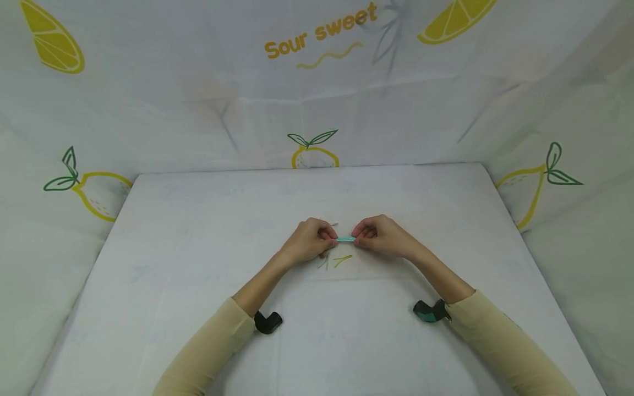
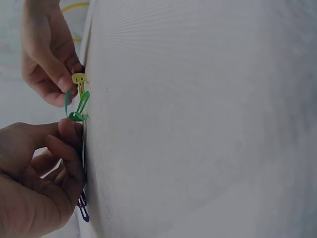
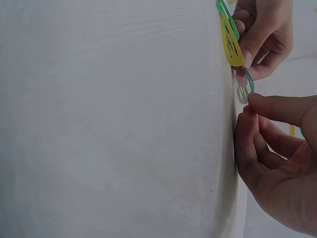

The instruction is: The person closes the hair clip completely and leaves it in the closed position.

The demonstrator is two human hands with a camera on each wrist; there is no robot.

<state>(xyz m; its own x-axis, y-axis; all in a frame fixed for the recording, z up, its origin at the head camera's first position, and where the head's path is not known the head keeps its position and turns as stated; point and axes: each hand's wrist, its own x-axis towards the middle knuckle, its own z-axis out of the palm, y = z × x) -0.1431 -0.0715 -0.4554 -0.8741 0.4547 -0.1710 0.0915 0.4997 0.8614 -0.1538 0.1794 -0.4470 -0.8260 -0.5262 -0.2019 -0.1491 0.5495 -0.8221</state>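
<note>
Over the white table my left hand point(image 1: 311, 241) and right hand point(image 1: 382, 236) pinch the two ends of a teal snap hair clip point(image 1: 345, 239). In the right wrist view the clip point(image 3: 249, 80) shows edge-on, its ends hidden under the fingertips. Just in front of the hands lie a yellow snap hair clip point(image 1: 342, 260) and a green snap hair clip point(image 1: 323, 263), both sprung into a V. A dark blue snap hair clip point(image 2: 83, 210) appears below my left hand in the left wrist view. Beside the right fingertips is a pale snap hair clip point(image 3: 242, 92).
A white cloth covers the table point(image 1: 198, 220). White curtains point(image 1: 188, 110) with lemon prints hang behind it and on both sides. Black wrist devices point(image 1: 268, 323) stick out from under both sleeves, close over the table.
</note>
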